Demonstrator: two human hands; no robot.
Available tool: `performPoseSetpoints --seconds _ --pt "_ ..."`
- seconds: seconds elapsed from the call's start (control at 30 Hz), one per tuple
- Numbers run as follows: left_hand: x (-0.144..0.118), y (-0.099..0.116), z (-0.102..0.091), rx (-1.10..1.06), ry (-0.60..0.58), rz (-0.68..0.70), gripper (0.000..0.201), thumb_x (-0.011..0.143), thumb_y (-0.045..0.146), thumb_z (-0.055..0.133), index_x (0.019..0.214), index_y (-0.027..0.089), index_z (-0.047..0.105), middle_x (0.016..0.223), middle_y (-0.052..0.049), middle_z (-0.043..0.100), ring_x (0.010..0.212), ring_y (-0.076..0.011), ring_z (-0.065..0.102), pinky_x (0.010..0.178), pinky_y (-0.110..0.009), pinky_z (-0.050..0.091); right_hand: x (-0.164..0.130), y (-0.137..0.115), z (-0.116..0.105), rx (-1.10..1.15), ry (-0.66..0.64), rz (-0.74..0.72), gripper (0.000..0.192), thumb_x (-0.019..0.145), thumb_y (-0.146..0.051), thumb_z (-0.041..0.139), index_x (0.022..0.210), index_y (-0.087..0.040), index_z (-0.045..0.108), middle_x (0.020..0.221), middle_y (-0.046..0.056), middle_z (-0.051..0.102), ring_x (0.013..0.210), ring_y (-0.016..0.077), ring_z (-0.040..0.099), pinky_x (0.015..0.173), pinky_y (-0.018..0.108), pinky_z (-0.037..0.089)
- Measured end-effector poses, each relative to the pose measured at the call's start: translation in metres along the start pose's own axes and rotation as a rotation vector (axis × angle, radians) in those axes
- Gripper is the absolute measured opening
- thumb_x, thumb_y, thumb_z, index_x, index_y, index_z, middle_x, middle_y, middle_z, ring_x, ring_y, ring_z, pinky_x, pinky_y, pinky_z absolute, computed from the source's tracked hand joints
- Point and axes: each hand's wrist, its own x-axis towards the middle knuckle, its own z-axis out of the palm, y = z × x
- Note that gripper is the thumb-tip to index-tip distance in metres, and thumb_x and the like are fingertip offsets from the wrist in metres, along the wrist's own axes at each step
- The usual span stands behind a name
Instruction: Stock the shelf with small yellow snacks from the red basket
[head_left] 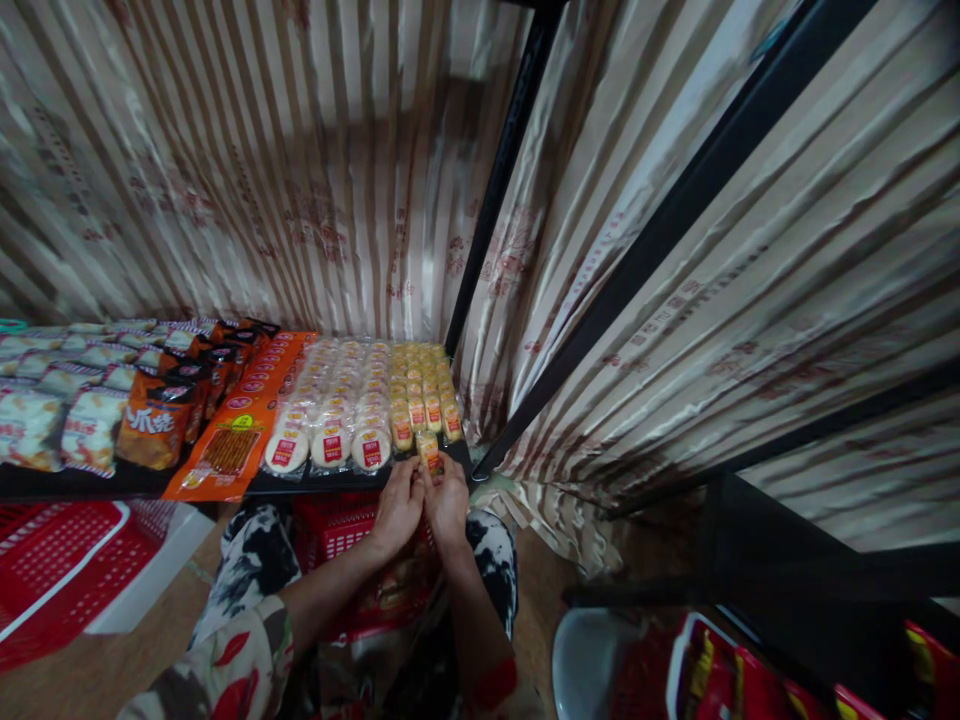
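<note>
At the front edge of the black shelf [330, 482], a small yellow wrapped snack packet [429, 449] with a red and white label stands between my fingertips. My right hand [448, 500] is closed on its lower right side. My left hand [400, 508] is also closed, its fingertips pinched at the packet's lower left. Just behind are rows of matching yellow packets [424, 385]. To their left lie rows of round white wrapped cakes [331, 440] with red labels.
Further left are orange stick-snack bags [236, 425], brown bags [154, 420] and white snack bags [90, 430]. A red basket [349, 530] sits between my knees, another red basket [60, 560] at left. Black posts [510, 170] and a striped curtain [360, 150] stand behind. Red packages [712, 665] lie lower right.
</note>
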Motion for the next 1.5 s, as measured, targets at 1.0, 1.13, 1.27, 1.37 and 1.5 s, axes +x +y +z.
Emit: performPoseSetpoints --seconds 1.0,1.13,1.27,1.37,1.5 --pt "0.044 -0.01 0.037 0.083 -0.02 -0.05 0.042 0.081 0.016 0.039 0.121 0.009 0.051 0.133 -0.016 0.047 0.127 -0.0219 0.04 0.111 -0.04 0.027 0.035 0.033 0.037 0.194 0.05 0.013 0.055 0.075 -0.012 0.039 0.129 -0.02 0.044 0.102 0.008 0.049 0.081 0.0158 0.057 0.079 0.03 0.049" --pt "0.045 -0.01 0.039 0.055 -0.006 -0.069 0.041 0.081 0.017 0.04 0.12 0.013 0.052 0.133 -0.013 0.048 0.128 -0.0209 0.039 0.111 -0.039 0.026 0.036 0.035 0.041 0.172 0.059 0.012 0.052 0.077 -0.013 0.038 0.128 -0.02 0.045 0.107 0.01 0.053 0.095 0.0202 0.058 0.081 0.032 0.047" --pt "0.045 -0.012 0.042 0.029 0.013 -0.074 0.042 0.081 0.019 0.041 0.122 0.016 0.052 0.133 -0.011 0.048 0.129 -0.0209 0.038 0.112 -0.039 0.025 0.037 0.04 0.048 0.155 0.029 -0.008 0.045 0.077 -0.014 0.042 0.12 -0.024 0.052 0.108 0.01 0.056 0.096 0.0222 0.059 0.078 0.032 0.048" --pt "0.046 -0.012 0.044 0.027 0.031 -0.075 0.043 0.08 0.019 0.044 0.122 0.017 0.051 0.133 -0.01 0.049 0.128 -0.0212 0.039 0.112 -0.039 0.026 0.038 0.043 0.051 0.137 0.004 -0.043 0.043 0.076 -0.014 0.044 0.115 -0.025 0.055 0.109 0.009 0.057 0.093 0.0215 0.06 0.076 0.032 0.049" --pt "0.049 -0.011 0.046 0.035 0.03 -0.09 0.043 0.08 0.017 0.042 0.122 0.015 0.051 0.133 -0.011 0.048 0.128 -0.0212 0.04 0.111 -0.039 0.027 0.039 0.041 0.049 0.135 0.043 -0.047 0.043 0.078 -0.013 0.04 0.118 -0.023 0.053 0.113 0.01 0.054 0.099 0.0194 0.058 0.08 0.03 0.049"
